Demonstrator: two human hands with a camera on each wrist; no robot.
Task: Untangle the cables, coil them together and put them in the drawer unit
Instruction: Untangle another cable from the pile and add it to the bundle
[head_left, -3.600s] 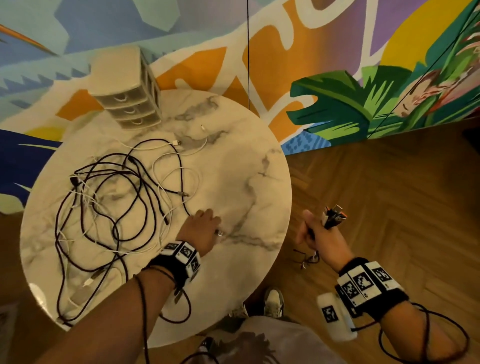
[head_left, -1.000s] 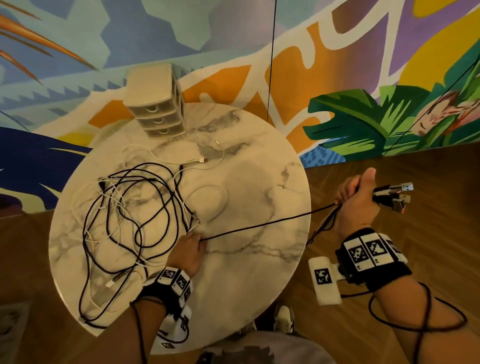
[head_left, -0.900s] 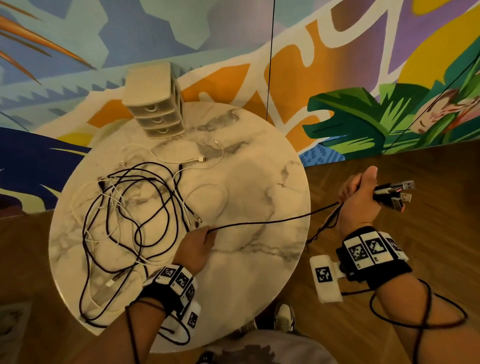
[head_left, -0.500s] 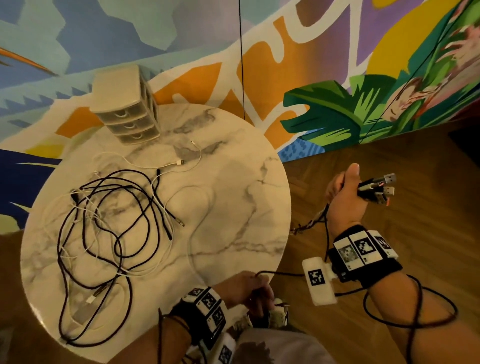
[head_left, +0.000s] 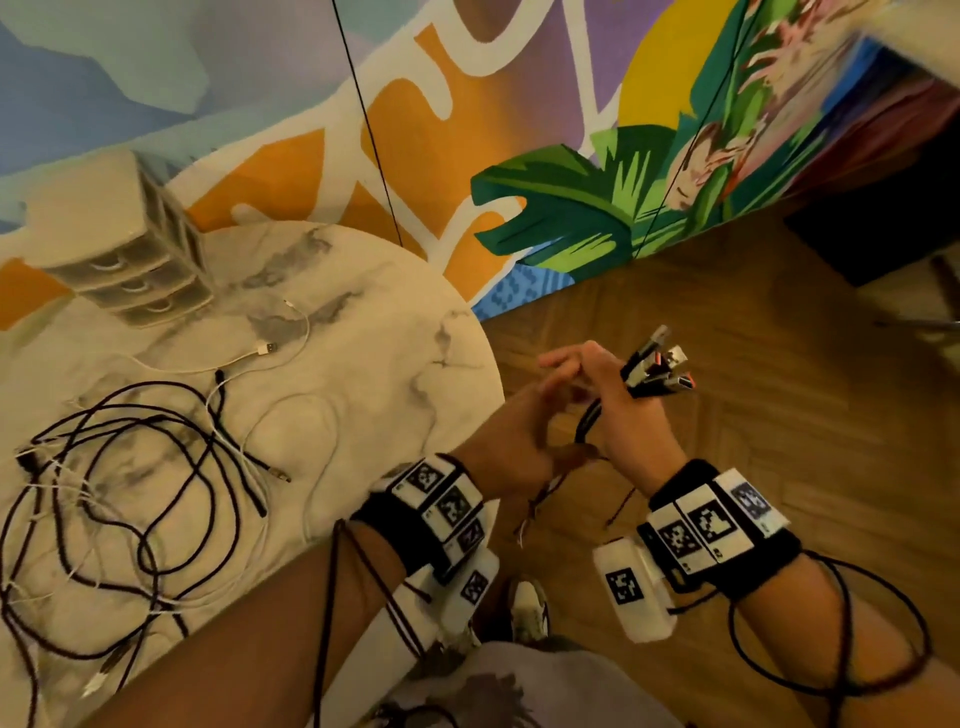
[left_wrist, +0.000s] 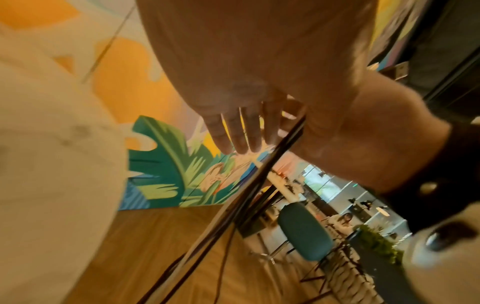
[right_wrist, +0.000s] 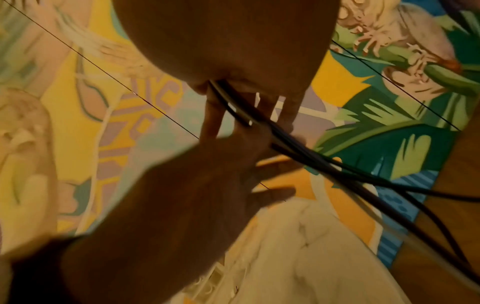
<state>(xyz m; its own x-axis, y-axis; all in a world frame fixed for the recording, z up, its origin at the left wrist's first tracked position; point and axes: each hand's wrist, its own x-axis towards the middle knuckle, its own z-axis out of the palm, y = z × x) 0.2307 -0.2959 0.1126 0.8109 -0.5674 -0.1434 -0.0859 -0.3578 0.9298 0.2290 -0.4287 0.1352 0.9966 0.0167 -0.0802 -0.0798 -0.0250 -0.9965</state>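
My right hand (head_left: 615, 402) is off the table's right edge over the floor, gripping a bundle of black cables (head_left: 589, 423). Their USB plugs (head_left: 658, 366) stick out above the fist. In the right wrist view the cables (right_wrist: 298, 148) leave the right hand (right_wrist: 233, 92) and run down to the right. My left hand (head_left: 558, 371) lies against the right one, fingers (left_wrist: 239, 133) straight beside the cable strands (left_wrist: 259, 176). A tangle of black and white cables (head_left: 135, 493) lies on the marble table (head_left: 395, 364). The beige drawer unit (head_left: 124, 254) stands at the table's far side, drawers closed.
A white cable with a USB plug (head_left: 267, 347) lies loose near the drawer unit. A painted mural wall (head_left: 571, 156) stands behind the table, with wood floor (head_left: 779, 389) to the right. A teal chair (left_wrist: 303, 230) is beyond the hands. My shoe (head_left: 527, 605) shows below.
My left hand has come up from below the table's near edge to meet the right hand. The right hand still holds the plug bundle. The view has swung to the right.
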